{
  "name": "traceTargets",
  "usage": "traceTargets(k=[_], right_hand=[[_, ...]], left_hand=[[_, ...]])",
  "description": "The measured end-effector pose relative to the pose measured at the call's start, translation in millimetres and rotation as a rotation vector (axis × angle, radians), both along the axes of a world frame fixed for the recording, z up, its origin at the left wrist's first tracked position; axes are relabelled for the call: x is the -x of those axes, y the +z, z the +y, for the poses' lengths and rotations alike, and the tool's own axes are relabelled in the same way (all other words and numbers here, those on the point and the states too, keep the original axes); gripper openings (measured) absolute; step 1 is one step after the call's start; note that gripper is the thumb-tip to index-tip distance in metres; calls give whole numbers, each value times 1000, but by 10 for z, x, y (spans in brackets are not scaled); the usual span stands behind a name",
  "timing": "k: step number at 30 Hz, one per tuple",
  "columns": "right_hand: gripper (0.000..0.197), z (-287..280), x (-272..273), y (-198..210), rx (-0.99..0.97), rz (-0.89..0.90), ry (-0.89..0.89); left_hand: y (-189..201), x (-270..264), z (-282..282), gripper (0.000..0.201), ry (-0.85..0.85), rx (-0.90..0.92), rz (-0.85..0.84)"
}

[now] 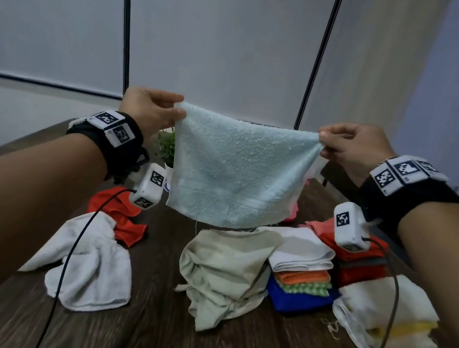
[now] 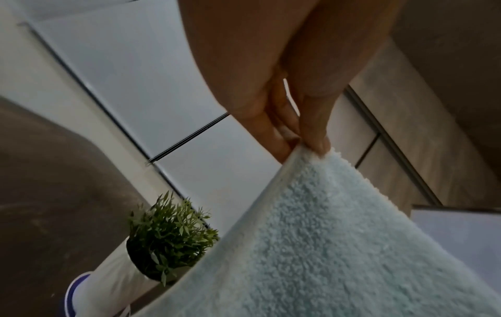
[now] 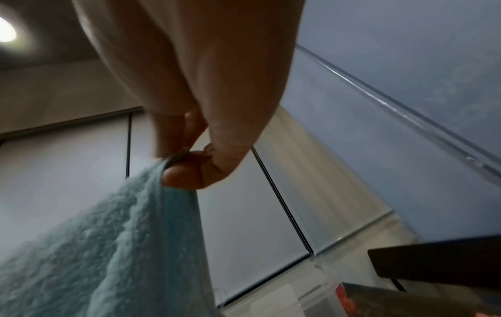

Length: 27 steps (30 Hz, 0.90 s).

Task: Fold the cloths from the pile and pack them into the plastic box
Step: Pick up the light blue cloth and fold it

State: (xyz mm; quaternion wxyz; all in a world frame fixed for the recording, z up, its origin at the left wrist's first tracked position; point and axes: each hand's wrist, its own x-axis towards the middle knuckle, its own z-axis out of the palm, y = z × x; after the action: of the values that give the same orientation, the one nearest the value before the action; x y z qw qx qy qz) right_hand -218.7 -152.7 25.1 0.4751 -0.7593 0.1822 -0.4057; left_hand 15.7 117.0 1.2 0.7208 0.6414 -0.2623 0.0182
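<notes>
A pale blue terry cloth [image 1: 237,172] hangs spread out in the air above the table. My left hand [image 1: 155,109] pinches its upper left corner, and my right hand [image 1: 344,144] pinches its upper right corner. The left wrist view shows the left hand's fingertips [image 2: 314,139] nipping the cloth [image 2: 339,246] at its corner. In the right wrist view, my right hand's thumb [image 3: 189,173] and fingers clamp the cloth [image 3: 108,246] edge. The clear plastic box [image 3: 320,300] shows only partly, low in the right wrist view behind the cloth.
On the dark wooden table [image 1: 144,337] lie a crumpled white cloth [image 1: 89,266], a red cloth [image 1: 122,215] and a beige cloth [image 1: 222,271]. Folded stacks [image 1: 303,272] sit to the right. A small potted plant [image 1: 168,146] stands behind.
</notes>
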Motion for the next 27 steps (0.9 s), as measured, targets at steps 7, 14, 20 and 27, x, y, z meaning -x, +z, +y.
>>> traceTargets(k=[7, 14, 20, 27], right_hand=[[20, -10, -28, -44, 377, 185, -227], [24, 300, -25, -113, 283, -170, -233], [28, 904, 24, 6, 287, -586, 64], [14, 1066, -299, 35, 547, -287, -42]], left_hand=[[-88, 14, -12, 8, 104, -69, -115], [-139, 191, -172, 14, 193, 209, -164], [155, 778, -393, 8, -40, 529, -287], [152, 1300, -720, 10, -547, 328, -379]])
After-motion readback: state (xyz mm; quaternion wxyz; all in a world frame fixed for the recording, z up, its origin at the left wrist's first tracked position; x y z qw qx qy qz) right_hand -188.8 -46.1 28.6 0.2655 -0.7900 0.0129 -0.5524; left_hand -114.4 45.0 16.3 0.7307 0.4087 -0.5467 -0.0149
